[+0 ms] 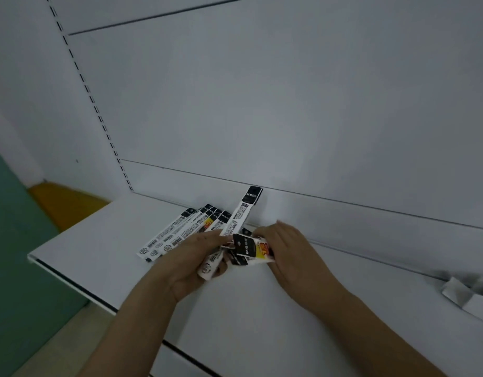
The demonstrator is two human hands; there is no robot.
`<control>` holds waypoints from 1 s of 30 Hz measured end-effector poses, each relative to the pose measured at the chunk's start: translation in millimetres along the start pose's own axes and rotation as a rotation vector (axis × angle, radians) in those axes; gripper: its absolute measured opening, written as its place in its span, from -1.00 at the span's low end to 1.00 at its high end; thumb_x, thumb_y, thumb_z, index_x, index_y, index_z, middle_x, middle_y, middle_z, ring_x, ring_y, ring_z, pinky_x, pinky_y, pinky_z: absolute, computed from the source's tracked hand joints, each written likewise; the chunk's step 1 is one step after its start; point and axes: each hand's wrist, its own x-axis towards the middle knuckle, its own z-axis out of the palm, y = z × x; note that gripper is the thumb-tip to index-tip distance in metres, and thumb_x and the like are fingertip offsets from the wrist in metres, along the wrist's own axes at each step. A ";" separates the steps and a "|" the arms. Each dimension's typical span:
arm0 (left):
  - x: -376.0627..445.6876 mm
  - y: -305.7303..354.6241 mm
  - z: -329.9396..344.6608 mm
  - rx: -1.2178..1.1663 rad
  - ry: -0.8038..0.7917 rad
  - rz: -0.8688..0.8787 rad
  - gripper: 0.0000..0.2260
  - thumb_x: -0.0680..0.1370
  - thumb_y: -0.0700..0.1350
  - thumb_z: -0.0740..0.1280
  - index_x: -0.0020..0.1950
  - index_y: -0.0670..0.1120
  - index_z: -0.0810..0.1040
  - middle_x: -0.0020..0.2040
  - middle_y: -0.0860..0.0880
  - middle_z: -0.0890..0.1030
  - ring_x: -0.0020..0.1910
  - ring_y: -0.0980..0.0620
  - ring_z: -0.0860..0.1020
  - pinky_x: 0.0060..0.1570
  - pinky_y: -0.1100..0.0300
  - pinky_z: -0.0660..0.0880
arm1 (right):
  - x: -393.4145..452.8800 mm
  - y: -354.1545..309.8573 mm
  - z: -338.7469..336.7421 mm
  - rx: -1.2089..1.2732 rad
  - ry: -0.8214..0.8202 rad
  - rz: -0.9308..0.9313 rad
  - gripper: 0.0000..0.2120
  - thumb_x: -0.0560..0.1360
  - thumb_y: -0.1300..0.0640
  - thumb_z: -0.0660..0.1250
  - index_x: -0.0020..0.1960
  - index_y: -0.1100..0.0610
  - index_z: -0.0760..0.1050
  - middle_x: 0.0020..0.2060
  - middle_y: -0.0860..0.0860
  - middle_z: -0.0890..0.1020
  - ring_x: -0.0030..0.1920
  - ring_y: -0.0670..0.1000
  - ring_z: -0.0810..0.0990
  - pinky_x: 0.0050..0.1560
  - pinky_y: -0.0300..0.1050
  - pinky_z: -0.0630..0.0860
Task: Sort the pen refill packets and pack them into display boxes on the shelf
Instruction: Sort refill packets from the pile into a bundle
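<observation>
Sorting step — both hands on packets, nothing boxed yet

L hand (196,257) has fingers curled round a long packet (236,224) that sticks up toward the back panel (289,118); R hand (286,248) grips a short bundle (252,250) w/ black headers + yellow print, held just beside the L hand over the shelf (104,240); fanned packets (177,232) lie flat on shelf left of the hands, near its back edge; white cartons (468,295) at far right — prob the display boxes, too cropped to confirm. Judgement: still grouping by type; next move needs matching the held packet to bundle or fan, squaring ends, then carrying the stack right to a box.
</observation>
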 end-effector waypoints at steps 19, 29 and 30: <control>22.5 -58.9 72.0 0.707 0.251 0.853 -0.78 0.63 -0.08 0.27 0.24 0.11 0.59 -0.01 0.14 0.55 0.00 0.17 0.54 -0.09 0.42 0.44 | 7.5 -16.6 -17.1 0.899 0.352 0.619 -0.72 0.51 -0.11 0.19 0.04 0.08 0.43 -0.33 -0.19 0.59 -0.29 -0.17 0.59 -0.26 -0.30 0.51; 23.3 -62.2 50.8 0.749 -0.053 0.659 -0.62 0.48 -0.07 0.47 0.16 0.19 0.37 0.07 0.15 0.49 -0.04 0.26 0.54 -0.18 0.41 0.47 | 12.1 -10.0 -25.7 0.825 0.428 0.752 -0.92 0.59 0.16 0.28 0.08 0.10 0.50 -0.16 0.05 0.67 -0.15 -0.08 0.65 -0.07 -0.18 0.57; 24.1 -62.0 47.6 0.814 -0.050 0.667 -0.59 0.46 0.00 0.48 0.19 0.19 0.36 0.09 0.18 0.46 -0.03 0.27 0.52 -0.17 0.43 0.45 | 13.9 -10.5 -30.3 0.807 0.425 0.739 -0.92 0.59 0.15 0.29 0.07 0.10 0.50 -0.19 0.03 0.66 -0.17 -0.09 0.64 -0.09 -0.19 0.57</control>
